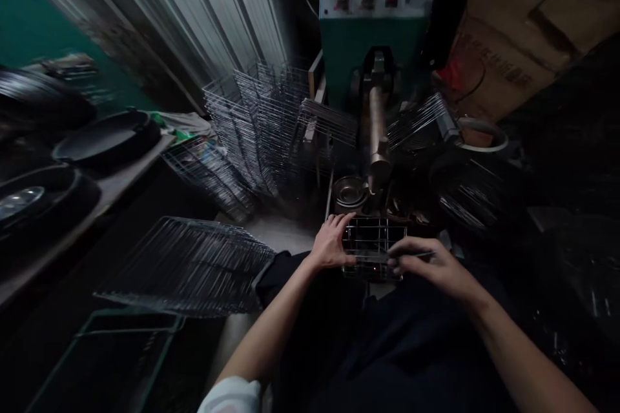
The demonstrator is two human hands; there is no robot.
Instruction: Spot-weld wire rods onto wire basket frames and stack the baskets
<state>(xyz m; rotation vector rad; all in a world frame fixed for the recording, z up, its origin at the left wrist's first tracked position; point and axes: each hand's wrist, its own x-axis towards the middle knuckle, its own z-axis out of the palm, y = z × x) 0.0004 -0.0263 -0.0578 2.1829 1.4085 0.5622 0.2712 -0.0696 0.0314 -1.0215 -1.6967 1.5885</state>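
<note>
A small wire basket (375,229) of shiny metal rods is in front of my lap, below the welding machine's arm. My left hand (334,242) grips its left side, with the fingers at the top edge and the thumb lower down. At the basket's right side, my right hand (431,261) is closed in a pinch on a thin metal wire; its fingertips are close to the basket's rods. Dim light and blur hide where the wire ends.
A green machine (339,45) with a lit red lamp and a metal arm (378,122) stands ahead. Stacked wire grids (252,122) lean left of it; more wire panels (194,264) lie by my left leg. Round black pans (106,139) sit far left. A cardboard box (513,45) is right.
</note>
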